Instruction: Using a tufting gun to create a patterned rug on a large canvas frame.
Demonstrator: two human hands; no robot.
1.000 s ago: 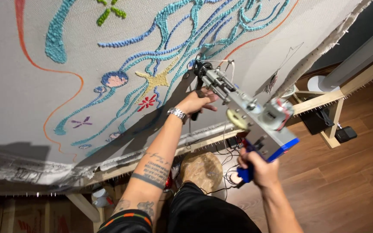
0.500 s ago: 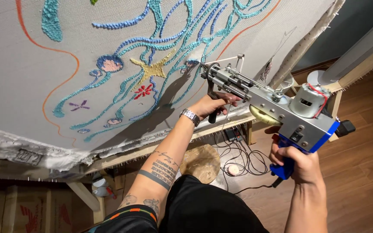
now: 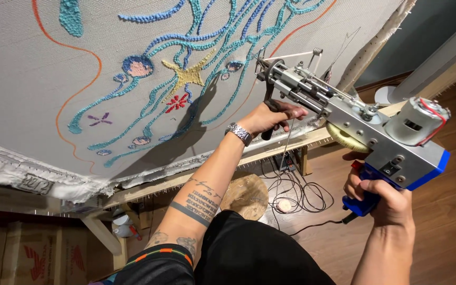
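Tufting gun [image 3: 344,113] long axis aimed at cloth [image 3: 38,74]; left hand [image 3: 270,117] clamped on front handle nearer cloth, right hand [image 3: 383,198] clamped on blue rear grip.

Grey tufting cloth [image 3: 38,63] stitched with teal-blue wavy lines, yellow star [image 3: 188,75], red flower [image 3: 177,102], orange outline. Silver tufting gun [image 3: 354,119], blue handle [image 3: 362,203] inside the fingers. Brown wooden floor [image 3: 449,158].

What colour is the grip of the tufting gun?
Blue, on the tufting gun, held by the right hand; clearest in the head view.
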